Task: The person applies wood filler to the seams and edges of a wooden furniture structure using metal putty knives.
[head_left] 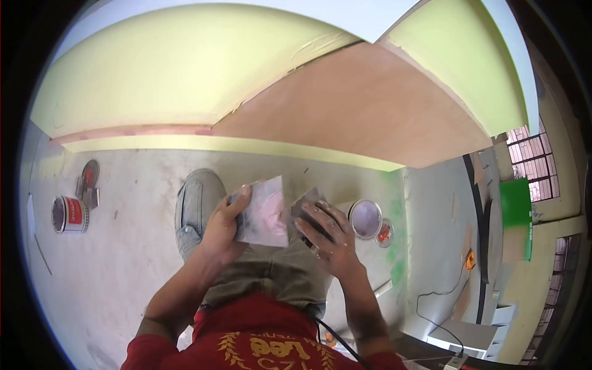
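Observation:
My left hand (pixel 223 227) grips a flat metal plate (pixel 266 213) smeared with pinkish putty, held over my knee. My right hand (pixel 327 237) holds a smaller putty knife (pixel 306 200) whose blade edge meets the plate's right side. Both hands are dusty. Below them are my grey trousers and red shirt.
An open can (pixel 365 219) with its lid (pixel 385 234) sits on the floor just right of my right hand. A red-labelled can (pixel 69 214) and a loose lid (pixel 90 174) lie at the far left. A yellow-green wall and a bare plywood panel (pixel 364 105) rise ahead. A cable (pixel 441 296) runs at lower right.

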`<state>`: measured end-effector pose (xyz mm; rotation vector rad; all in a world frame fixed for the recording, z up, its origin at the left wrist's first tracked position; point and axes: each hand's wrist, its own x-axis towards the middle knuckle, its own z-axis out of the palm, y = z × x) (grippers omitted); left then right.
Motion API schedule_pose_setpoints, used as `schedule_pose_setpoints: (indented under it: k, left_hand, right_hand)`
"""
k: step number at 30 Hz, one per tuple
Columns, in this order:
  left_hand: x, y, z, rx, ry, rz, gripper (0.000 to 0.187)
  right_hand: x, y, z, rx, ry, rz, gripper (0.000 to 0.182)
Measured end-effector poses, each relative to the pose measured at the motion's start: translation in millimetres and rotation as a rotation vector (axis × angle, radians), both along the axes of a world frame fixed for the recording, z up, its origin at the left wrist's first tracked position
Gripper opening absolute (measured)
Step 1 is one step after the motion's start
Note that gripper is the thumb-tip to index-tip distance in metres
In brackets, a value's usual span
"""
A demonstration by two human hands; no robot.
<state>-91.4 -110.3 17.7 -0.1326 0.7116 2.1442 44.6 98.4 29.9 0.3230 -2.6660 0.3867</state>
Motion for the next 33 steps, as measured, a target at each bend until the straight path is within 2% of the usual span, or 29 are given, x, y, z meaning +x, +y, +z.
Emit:
schedule_pose_setpoints:
  k: [3,6,9,12,15,18,19,21,25,28,29,32,33]
  left_hand:
    - [-2.1,-6.3,-7.6,0.070,-0.004,-0.036,0.044]
    - [1.6,-0.5,-14.0,0.167,-0.053,-0.132,0.042]
    - [17.3,12.4,-0.5,0.142,-0.120,-0.179,0.041]
    - [11.6,12.7,-6.2,0.182,-0.069,-0.118,0.035]
    - [1.6,10.3,4.7,0.050,0.004,0.025,0.034]
    - [-8.2,13.1,0.4,-0.050,0.106,0.148,0.033]
    - [-7.5,15.3,3.2,-0.097,0.130,0.208,0.036]
    - [-4.9,20.2,5.0,-0.128,0.211,0.227,0.039]
    - [14.0,28.1,-4.2,-0.263,0.426,0.155,0.043]
    - [39.5,26.4,-5.0,-0.492,0.710,0.024,0.044]
    - [45.2,25.1,-8.7,-0.454,0.627,-0.047,0.045]
    - [49.2,19.4,-7.0,-0.423,0.683,-0.220,0.042]
    - [46.0,18.0,-5.1,-0.410,0.577,-0.222,0.042]
  right_hand:
    - [12.7,4.0,5.8,0.152,0.036,-0.101,0.054]
    - [17.7,-19.2,7.0,-0.052,0.239,0.019,0.051]
    - [7.7,-27.2,-17.2,-0.165,0.263,0.098,0.048]
    - [4.2,-6.4,-33.6,-0.158,0.123,-0.192,0.046]
    - [18.3,0.3,-21.6,-0.379,0.168,-0.280,0.044]
    - [34.7,-33.9,-17.6,-1.264,0.393,-0.502,0.042]
    - [39.7,-38.4,-4.0,-1.312,0.246,-0.538,0.032]
    - [45.6,-47.5,28.3,-1.392,-0.041,-0.613,0.014]
    - [29.8,-64.9,16.4,-1.383,-0.081,-0.749,0.011]
    - [23.6,-48.8,3.9,-1.449,0.050,-0.685,0.015]
    - [21.1,-41.8,1.4,-1.456,0.088,-0.668,0.017]
    - [23.0,-28.3,2.3,-1.443,0.184,-0.583,0.022]
    - [25.2,-29.3,7.9,-1.414,0.199,-0.532,0.023]
